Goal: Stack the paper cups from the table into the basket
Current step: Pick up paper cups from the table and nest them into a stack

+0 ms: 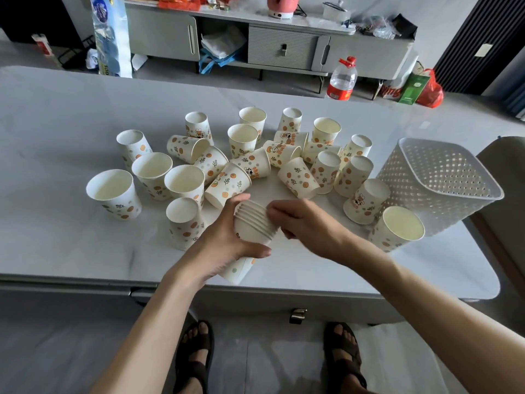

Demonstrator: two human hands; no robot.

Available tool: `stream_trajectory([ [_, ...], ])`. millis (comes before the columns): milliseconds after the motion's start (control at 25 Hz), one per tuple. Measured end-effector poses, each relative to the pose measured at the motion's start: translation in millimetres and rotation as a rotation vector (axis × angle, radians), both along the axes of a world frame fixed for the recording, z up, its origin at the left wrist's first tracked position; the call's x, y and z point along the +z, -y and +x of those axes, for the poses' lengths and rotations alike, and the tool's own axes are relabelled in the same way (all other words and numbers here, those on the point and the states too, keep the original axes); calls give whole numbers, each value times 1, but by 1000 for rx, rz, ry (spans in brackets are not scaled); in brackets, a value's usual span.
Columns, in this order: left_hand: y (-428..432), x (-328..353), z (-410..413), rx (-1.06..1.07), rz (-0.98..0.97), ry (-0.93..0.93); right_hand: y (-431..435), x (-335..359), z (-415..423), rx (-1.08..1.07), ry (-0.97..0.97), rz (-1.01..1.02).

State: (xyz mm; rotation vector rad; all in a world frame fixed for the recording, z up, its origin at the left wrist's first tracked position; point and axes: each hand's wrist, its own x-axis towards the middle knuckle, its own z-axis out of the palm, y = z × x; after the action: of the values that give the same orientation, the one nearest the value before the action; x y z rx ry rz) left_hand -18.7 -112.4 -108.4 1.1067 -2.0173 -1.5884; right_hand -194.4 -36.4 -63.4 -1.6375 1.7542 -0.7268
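My left hand grips a nested stack of paper cups, tilted with its rims toward the upper right. My right hand has its curled fingers on the stack's top rims; what they hold there is hidden. Many loose white cups with orange dots are scattered over the table, some upright, some upside down, some on their sides. A white perforated plastic basket stands at the table's right end, nothing visible inside. One upright cup sits just in front of the basket.
The table's near edge runs just below my hands. A grey cabinet, a water bottle and bags stand on the floor beyond the table. A chair back shows at the right of the basket.
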Motion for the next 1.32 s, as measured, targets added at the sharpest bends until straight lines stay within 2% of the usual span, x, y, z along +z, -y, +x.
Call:
stream_trajectory([
  [120,0,-1,-2,30,-20,-14,5,-7,1,63,72,3],
  [240,4,-3,-4,87,-4,-41,16,-9,-9,52,14,-44],
  [280,5,-5,-5,110,6,-55,25,-10,-17,-21,-70,-117],
  [360,8,-8,-5,139,27,-76,46,-10,-40,-210,-414,-233],
  [440,9,-10,-5,137,33,-78,65,-11,-62,-301,-755,-113],
  [480,10,-10,-4,130,31,-76,72,-14,-67,-300,-862,-26],
  [560,10,-10,-4,122,27,-68,80,-24,-70,-263,-955,69],
  [760,7,-6,-6,90,41,-77,71,-32,-70,-292,-851,6],
  [1040,-1,1,-13,66,24,-85,25,-24,-68,-239,-558,131],
  [1120,-3,1,-17,28,28,-67,7,-16,-68,-389,-430,-30],
  [1200,-4,1,-19,-21,20,-42,-9,-6,-65,-598,-217,-303],
  [1280,-7,1,-23,-63,21,-50,-24,-1,-54,-624,7,-473],
  [1320,-10,2,-26,-81,18,-64,-30,-3,-43,-567,71,-477],
])
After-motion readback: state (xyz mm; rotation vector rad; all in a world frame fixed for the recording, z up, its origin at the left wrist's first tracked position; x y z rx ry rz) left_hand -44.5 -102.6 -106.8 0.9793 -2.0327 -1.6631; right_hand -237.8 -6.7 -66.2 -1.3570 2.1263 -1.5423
